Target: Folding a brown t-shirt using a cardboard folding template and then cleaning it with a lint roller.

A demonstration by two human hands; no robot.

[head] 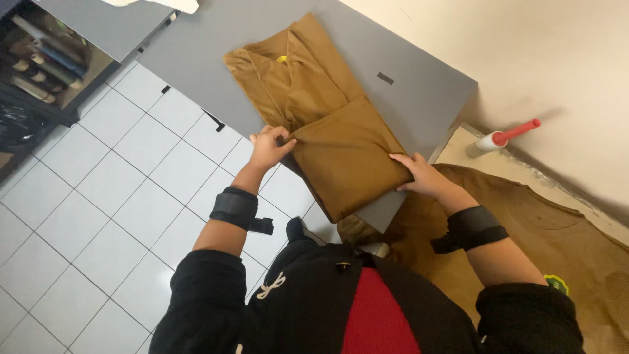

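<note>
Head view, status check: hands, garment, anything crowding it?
Left hand pinching the folded brown garment at its edge. Right hand flat on the opposite edge. Garment lies on grey table; more brown fabric beside, not interfering.

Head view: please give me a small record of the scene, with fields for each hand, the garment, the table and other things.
left hand: pinches a fold at the garment's left edge
right hand: lies flat on the garment's right edge
garment: brown, folded, on the table
table: grey, by a cream wall
wrist bands: black, one on each forearm
lint roller: red handle, lying by the wall
cloth pile: more brown cloth at the right, below the table
floor: white tiles
</note>
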